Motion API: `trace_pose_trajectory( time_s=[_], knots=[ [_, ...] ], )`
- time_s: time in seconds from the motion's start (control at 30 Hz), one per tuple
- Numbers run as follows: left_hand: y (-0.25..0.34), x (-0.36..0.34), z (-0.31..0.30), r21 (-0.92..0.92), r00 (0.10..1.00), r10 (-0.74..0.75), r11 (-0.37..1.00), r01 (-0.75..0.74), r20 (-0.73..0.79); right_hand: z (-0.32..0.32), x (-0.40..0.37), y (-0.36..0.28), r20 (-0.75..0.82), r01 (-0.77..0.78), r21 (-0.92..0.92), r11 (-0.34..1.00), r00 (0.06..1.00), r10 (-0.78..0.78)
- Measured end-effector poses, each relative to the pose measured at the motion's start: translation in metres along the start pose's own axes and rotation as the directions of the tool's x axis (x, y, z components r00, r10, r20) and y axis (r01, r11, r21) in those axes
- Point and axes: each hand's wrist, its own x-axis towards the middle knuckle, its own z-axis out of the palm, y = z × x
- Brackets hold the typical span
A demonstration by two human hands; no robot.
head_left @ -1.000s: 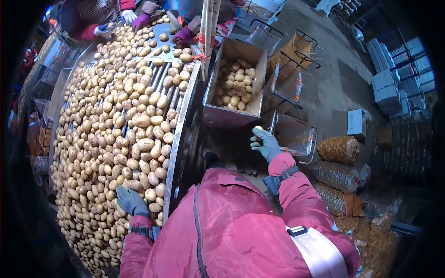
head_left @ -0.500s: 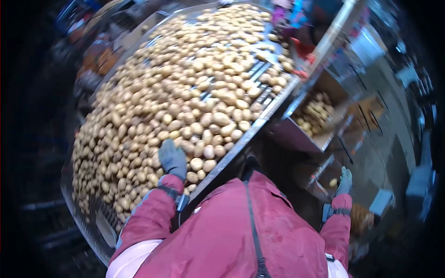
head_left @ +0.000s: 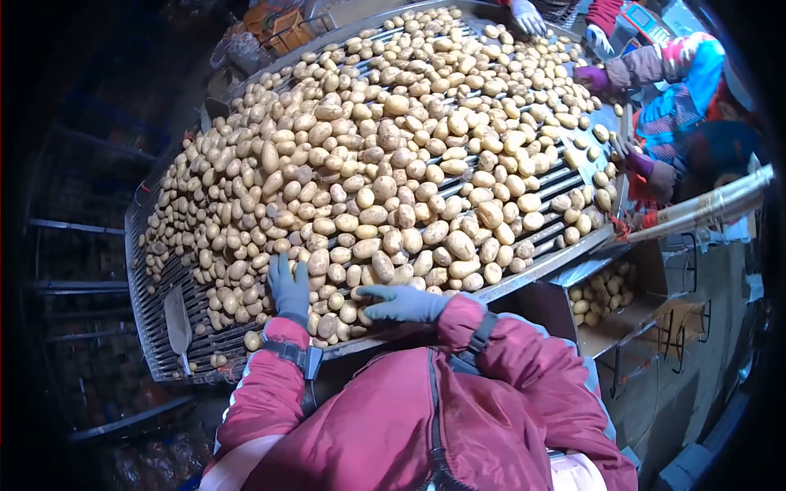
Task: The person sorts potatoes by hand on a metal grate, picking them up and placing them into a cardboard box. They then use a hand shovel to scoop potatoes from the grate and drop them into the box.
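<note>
I'm sorting: my left hand (head_left: 288, 286) and right hand (head_left: 403, 303) lie on the potatoes (head_left: 393, 164), fingers spread, gripping nothing. Picking one would need fingers closing round it.

One roller table (head_left: 540, 270) is carrying potatoes (head_left: 393, 164) too many to count. Two gloved hands, left hand (head_left: 288, 286) and right hand (head_left: 403, 303), are showing, plus four co-workers' hands (head_left: 528, 16), one cardboard box (head_left: 630, 319) and one scoop (head_left: 176, 315).
</note>
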Motion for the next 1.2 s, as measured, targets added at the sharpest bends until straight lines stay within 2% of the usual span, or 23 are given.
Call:
trace_pose_trajectory(
  time_s=[0.1, 0.17, 0.2, 0.33, 0.37, 0.43, 0.5, 0.57, 0.6, 0.63, 0.67, 0.7, 0.77, 0.8, 0.83, 0.87, 0.9, 0.93, 1.03, 1.1, 1.13, 1.17, 1.2],
  knots=[
    [-0.013, -0.004, 0.009, 0.155, 0.965, -0.233, 0.965, 0.213, 0.121, 0.020, 0.035, 0.055, 0.069, 0.098, -0.154, 0.983, 0.994, -0.089],
    [0.041, -0.003, -0.003, -0.104, 0.988, -0.145, 0.983, 0.149, 0.049, 0.025, 0.040, 0.077, 0.002, 0.113, 0.162, 0.980, 0.993, -0.115],
    [0.075, 0.007, -0.009, -0.233, 0.994, -0.110, 0.967, 0.105, -0.008, 0.001, 0.029, 0.043, 0.085, -0.074, 0.065, 0.995, 0.994, 0.069],
    [0.173, 0.053, -0.009, -0.532, 0.984, -0.164, 0.841, 0.100, -0.073, -0.042, -0.003, 0.002, 0.008, -0.021, 0.128, 0.992, 1.000, 0.020],
    [0.189, 0.062, -0.008, -0.519, 0.980, -0.163, 0.850, 0.084, -0.109, -0.062, -0.014, -0.030, 0.006, -0.173, 0.278, 0.945, 0.984, 0.179],
    [0.215, 0.074, 0.001, -0.563, 0.977, -0.087, 0.825, -0.039, -0.195, -0.077, -0.016, 0.052, 0.112, 0.130, -0.436, 0.891, 0.990, -0.090],
    [0.254, 0.101, 0.047, -0.386, 0.996, -0.027, 0.922, -0.008, -0.087, -0.101, -0.025, 0.073, -0.054, 0.006, 0.020, 1.000, 0.999, -0.005],
    [0.290, 0.118, -0.021, -0.646, 0.993, 0.048, 0.756, -0.104, -0.104, -0.124, -0.031, 0.089, -0.236, 0.116, -0.008, 0.993, 0.965, -0.114],
    [0.303, 0.126, -0.050, -0.667, 0.990, 0.139, 0.739, -0.094, 0.015, -0.142, -0.038, 0.091, -0.226, 0.026, 0.158, 0.987, 0.974, 0.011],
    [0.315, 0.136, -0.065, -0.688, 0.964, 0.235, 0.720, -0.086, 0.126, -0.165, -0.037, 0.104, -0.102, -0.262, 0.447, 0.855, 0.935, 0.340],
    [0.319, 0.144, -0.013, -0.612, 0.911, 0.409, 0.709, -0.350, -0.047, -0.179, -0.042, 0.115, -0.189, -0.189, 0.269, 0.945, 0.951, 0.244],
    [0.319, 0.152, -0.053, -0.809, 0.931, 0.360, 0.564, -0.164, 0.063, -0.190, -0.045, 0.122, -0.253, -0.117, 0.074, 0.990, 0.958, 0.132],
    [0.295, 0.182, -0.072, -0.608, 0.950, 0.311, 0.759, -0.234, 0.023, -0.210, -0.049, 0.070, -0.383, 0.018, 0.550, 0.835, 0.894, 0.233],
    [0.267, 0.194, -0.079, -0.603, 0.951, 0.309, 0.763, -0.233, 0.024, -0.219, -0.052, 0.042, -0.386, 0.033, 0.554, 0.832, 0.896, 0.222],
    [0.228, 0.206, -0.090, -0.850, 0.990, 0.056, 0.519, 0.085, 0.133, -0.225, -0.051, 0.061, -0.537, 0.089, 0.447, 0.890, 0.822, 0.187],
    [0.185, 0.219, -0.099, -0.930, 0.935, -0.141, 0.131, 0.343, 0.325, -0.232, -0.054, 0.065, -0.537, 0.148, 0.569, 0.809, 0.812, 0.229],
    [0.122, 0.235, -0.089, -0.707, 0.965, -0.263, 0.684, 0.180, -0.009, -0.237, -0.056, 0.065, -0.531, 0.207, 0.677, 0.707, 0.802, 0.273],
    [0.076, 0.249, -0.074, -0.170, 0.927, -0.149, 0.981, 0.095, -0.344, -0.243, -0.059, 0.045, -0.573, 0.253, 0.680, 0.689, 0.769, 0.283],
    [0.056, 0.266, -0.070, -0.399, 0.944, -0.296, 0.890, 0.219, -0.144, -0.260, -0.064, 0.042, -0.658, 0.233, 0.646, 0.727, 0.653, 0.376],
    [0.046, 0.271, -0.069, -0.576, 0.912, -0.401, 0.727, 0.374, 0.086, -0.266, -0.058, 0.036, -0.671, 0.202, 0.540, 0.817, 0.689, 0.274],
    [0.066, 0.273, -0.068, -0.621, 0.966, -0.258, 0.761, 0.186, -0.027, -0.268, -0.057, 0.023, -0.674, 0.174, 0.414, 0.893, 0.718, 0.173],
    [0.064, 0.280, -0.041, -0.066, 0.996, -0.048, 0.997, 0.043, -0.081, -0.273, -0.047, 0.007, -0.670, 0.128, 0.418, 0.899, 0.712, 0.210],
    [0.110, 0.276, -0.068, -0.408, 0.967, -0.199, 0.905, 0.120, -0.157, -0.285, -0.033, 0.009, -0.676, 0.150, 0.361, 0.921, 0.722, 0.147]
  ],
)
